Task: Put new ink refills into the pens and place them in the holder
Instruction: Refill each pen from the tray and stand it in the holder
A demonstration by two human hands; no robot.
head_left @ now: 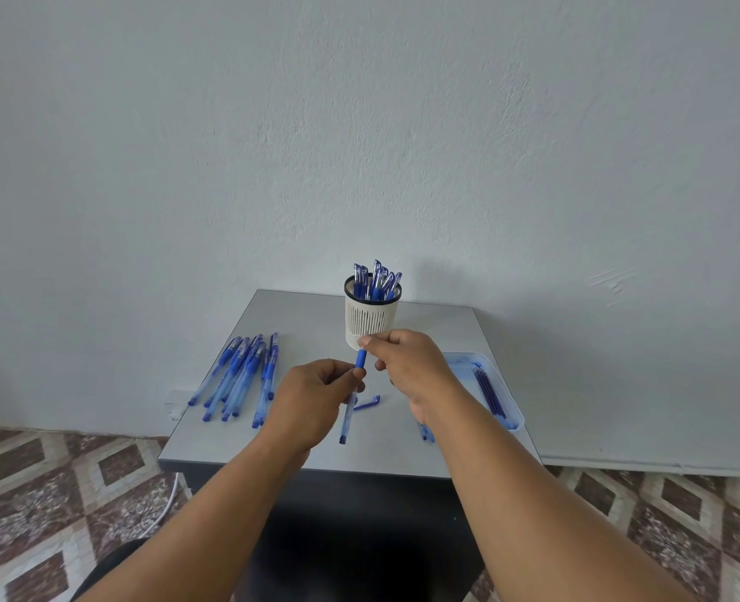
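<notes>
Looking down on my grey square table [298, 315]: far centre, the white slotted plastic holder [372, 323] already carries a cluster of finished pens; near left, a heap of blue translucent pens [240, 375] waits; right, a clear tray of dark refills [489, 391]. My left hand [311, 397] grips the pen barrel [350, 410]; my right hand [407, 362] pinches its tip. Roughly halfway, I'd judge. No readable lettering.

One holder [372, 317], one tray [516, 408], two hands [311, 401].
</notes>
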